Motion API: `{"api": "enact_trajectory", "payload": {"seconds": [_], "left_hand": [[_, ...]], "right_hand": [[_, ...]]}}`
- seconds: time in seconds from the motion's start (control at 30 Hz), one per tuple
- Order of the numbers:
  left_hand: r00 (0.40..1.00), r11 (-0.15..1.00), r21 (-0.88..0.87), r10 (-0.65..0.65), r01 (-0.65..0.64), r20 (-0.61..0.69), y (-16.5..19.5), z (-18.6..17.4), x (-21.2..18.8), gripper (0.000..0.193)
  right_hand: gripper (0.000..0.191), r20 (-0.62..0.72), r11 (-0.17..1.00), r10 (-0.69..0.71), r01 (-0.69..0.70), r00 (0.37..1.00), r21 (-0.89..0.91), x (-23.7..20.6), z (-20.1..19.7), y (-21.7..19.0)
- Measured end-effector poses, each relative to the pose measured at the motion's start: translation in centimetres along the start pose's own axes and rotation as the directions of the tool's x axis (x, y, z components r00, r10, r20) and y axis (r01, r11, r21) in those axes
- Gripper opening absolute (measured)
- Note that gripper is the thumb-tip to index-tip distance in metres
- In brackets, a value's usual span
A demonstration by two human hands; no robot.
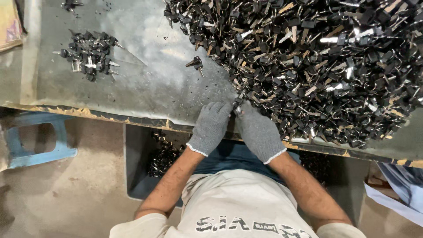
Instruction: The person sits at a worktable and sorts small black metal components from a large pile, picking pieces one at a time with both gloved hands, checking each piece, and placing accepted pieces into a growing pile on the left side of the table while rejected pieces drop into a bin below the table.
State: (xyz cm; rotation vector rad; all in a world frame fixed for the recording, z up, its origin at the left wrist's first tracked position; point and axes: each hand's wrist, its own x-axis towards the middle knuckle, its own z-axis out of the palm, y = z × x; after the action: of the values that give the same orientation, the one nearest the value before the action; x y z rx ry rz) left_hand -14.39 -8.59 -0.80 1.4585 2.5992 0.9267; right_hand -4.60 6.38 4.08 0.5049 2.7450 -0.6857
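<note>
Both my hands wear grey knit gloves and meet at the near edge of a grey metal table. My left hand and my right hand pinch one small black-headed key between their fingertips, at the edge of a very large heap of black-headed keys that covers the table's right half. A single loose key pair lies apart on the bare metal, left of the heap.
A small pile of the same keys lies at the table's left. Under the table edge stands a grey bin holding more keys. A blue plastic stool stands on the floor at left. Papers lie at the lower right.
</note>
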Motion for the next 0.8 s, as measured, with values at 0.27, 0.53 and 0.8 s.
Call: {"api": "enact_trajectory", "payload": {"seconds": [0.27, 0.53, 0.8], "left_hand": [[1.0, 0.995, -0.104, -0.006, 0.006, 0.003, -0.7, 0.3, -0.6, 0.04], [0.999, 0.995, -0.095, -0.022, 0.019, -0.035, -0.5, -0.2, -0.1, 0.039], [0.996, 0.992, 0.085, -0.091, 0.092, -0.022, 1.1, -1.3, -0.6, 0.017]], "right_hand": [[0.044, -0.305, 0.949, -0.164, 0.066, 0.938, -0.307, -0.8, 2.9, -0.7], [0.03, -0.09, 0.954, -0.282, 0.29, 0.955, 0.08, 1.7, 2.2, 2.0], [0.063, -0.114, 0.991, -0.127, 0.132, 0.985, 0.038, -1.3, 0.7, 1.0]]}}
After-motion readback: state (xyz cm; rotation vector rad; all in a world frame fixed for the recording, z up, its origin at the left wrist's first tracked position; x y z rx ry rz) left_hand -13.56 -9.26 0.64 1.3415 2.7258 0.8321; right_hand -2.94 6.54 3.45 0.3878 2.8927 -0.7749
